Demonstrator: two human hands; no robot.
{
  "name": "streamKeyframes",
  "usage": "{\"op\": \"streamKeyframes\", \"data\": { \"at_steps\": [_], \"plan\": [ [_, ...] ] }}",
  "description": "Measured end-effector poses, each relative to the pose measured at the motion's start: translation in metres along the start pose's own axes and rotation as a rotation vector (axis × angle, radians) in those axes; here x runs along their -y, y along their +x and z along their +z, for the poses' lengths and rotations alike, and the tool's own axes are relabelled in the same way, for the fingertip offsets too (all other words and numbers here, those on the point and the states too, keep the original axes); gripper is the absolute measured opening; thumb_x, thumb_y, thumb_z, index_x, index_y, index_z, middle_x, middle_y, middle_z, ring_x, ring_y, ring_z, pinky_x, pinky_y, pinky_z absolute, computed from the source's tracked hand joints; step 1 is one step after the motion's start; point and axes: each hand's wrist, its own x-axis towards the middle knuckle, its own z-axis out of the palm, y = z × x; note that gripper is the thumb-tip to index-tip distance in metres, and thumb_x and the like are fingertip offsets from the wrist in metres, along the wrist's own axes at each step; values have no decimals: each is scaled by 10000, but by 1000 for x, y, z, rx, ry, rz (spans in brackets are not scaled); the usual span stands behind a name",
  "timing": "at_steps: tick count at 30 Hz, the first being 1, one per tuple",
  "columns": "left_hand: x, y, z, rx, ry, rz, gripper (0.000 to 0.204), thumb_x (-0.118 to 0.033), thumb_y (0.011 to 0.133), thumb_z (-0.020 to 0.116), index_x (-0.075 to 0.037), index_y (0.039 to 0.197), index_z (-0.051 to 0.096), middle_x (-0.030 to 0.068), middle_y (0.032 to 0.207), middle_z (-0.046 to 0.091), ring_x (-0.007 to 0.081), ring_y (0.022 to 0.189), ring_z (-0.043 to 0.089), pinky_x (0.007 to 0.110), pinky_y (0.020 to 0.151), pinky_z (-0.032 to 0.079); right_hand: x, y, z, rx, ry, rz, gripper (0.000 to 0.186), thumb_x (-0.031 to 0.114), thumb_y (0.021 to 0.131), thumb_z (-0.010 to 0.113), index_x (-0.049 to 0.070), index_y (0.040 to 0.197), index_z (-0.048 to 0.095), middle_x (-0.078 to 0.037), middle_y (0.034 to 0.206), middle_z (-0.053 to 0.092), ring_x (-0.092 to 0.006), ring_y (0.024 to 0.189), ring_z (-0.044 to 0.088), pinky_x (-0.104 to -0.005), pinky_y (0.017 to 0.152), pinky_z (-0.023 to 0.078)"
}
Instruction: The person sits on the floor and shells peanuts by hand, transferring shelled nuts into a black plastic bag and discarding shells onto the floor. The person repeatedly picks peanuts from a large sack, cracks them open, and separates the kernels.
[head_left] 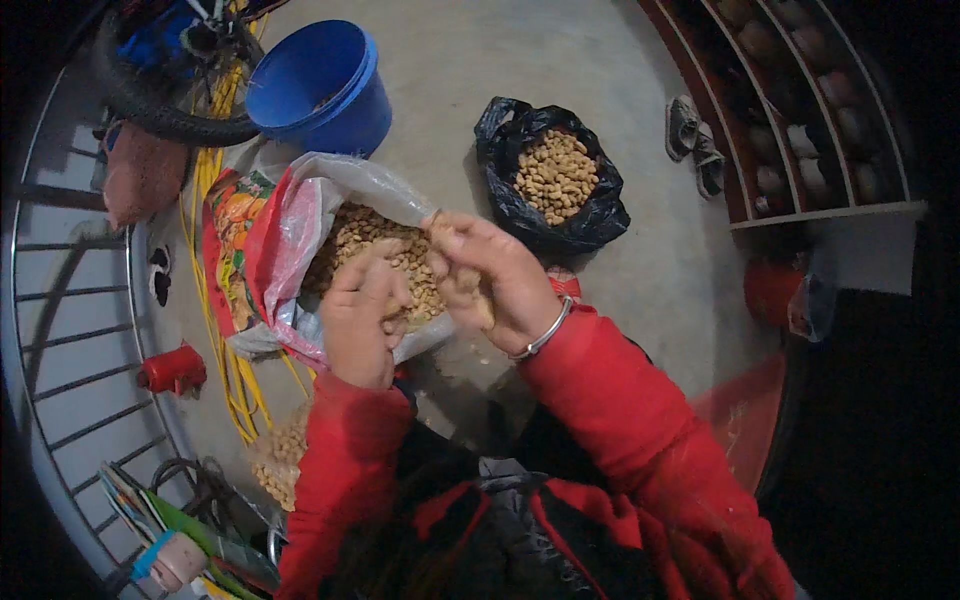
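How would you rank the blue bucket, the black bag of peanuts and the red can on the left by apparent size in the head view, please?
1. Blue bucket and black bag: look alike, so unranked.
2. Red can: clearly smallest.

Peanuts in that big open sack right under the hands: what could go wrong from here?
1. The right hand pinches a peanut above the sack; if it slips, it may land back among the others or on the concrete floor.
2. The sack's mouth sags open toward the person, so a nudge from the left hand might spill nuts.
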Motion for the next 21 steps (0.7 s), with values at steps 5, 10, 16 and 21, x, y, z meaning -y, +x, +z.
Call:
{"op": "streamKeyframes", "data": {
  "at_steps": [5, 10, 16, 21],
  "plan": [
    [-1, 2, -2, -105, -101, 29, 227, -223, 870, 434, -40, 997, 479, -3, 648, 429, 32, 432, 298, 138, 348, 239, 37, 3, -28, -220, 122, -198, 215, 204, 805, 470, 86, 985, 480, -16, 726, 488, -58, 487, 380, -163, 362, 273],
    [1, 3, 2, -97, -84, 7, 235, -225, 875, 422, -48, 1023, 466, 3, 665, 436, 39, 449, 314, 146, 356, 251, 77, 27, -103, -348, 333, -418, 336, 345, 817, 505, 40, 944, 445, -166, 927, 518, -284, 818, 554, -361, 692, 507],
    [6, 5, 0, -105, -114, 13, 242, -223, 875, 419, -55, 1045, 459, 19, 718, 468, 58, 518, 360, 168, 403, 292, 49, 29, -79, -367, 200, -339, 504, 288, 816, 502, -85, 1102, 321, -236, 1049, 440, -320, 967, 483, -403, 829, 431],
    [15, 9, 2, -33, -80, 210, 243, -196, 881, 408, -33, 1058, 443, 29, 788, 501, 76, 632, 446, 194, 504, 370, -28, 14, -15, -115, 97, 37, 311, 313, 843, 467, 41, 993, 481, -119, 965, 513, -225, 911, 519, -344, 805, 427]
  ]
}}
